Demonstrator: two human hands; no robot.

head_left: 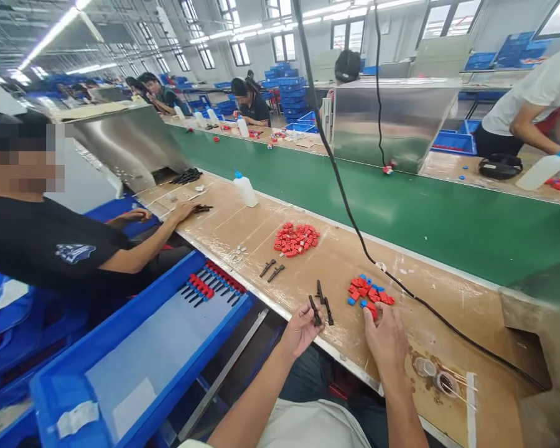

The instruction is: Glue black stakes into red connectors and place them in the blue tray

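Observation:
My left hand (303, 328) is closed in a pinch on a slim black plastic part (314, 310) above the table's front edge. Just beyond its fingertips lie more black parts (328, 310) on the tabletop. My right hand (386, 336) reaches to the near side of a small pile of red and blue plastic pieces (368, 289), its thumb and fingers closed around a red piece (372, 310). Two further black parts (271, 270) rest to the left, near a larger heap of red pieces (297, 239).
A blue tray (156, 379) at left holds rows of red-and-black assemblies (200, 286). A black cable (340, 193) hangs across the table. Small round containers (445, 382) with thin sticks sit at right. A white bottle (246, 190) stands by the green belt (280, 168). A co-worker sits left.

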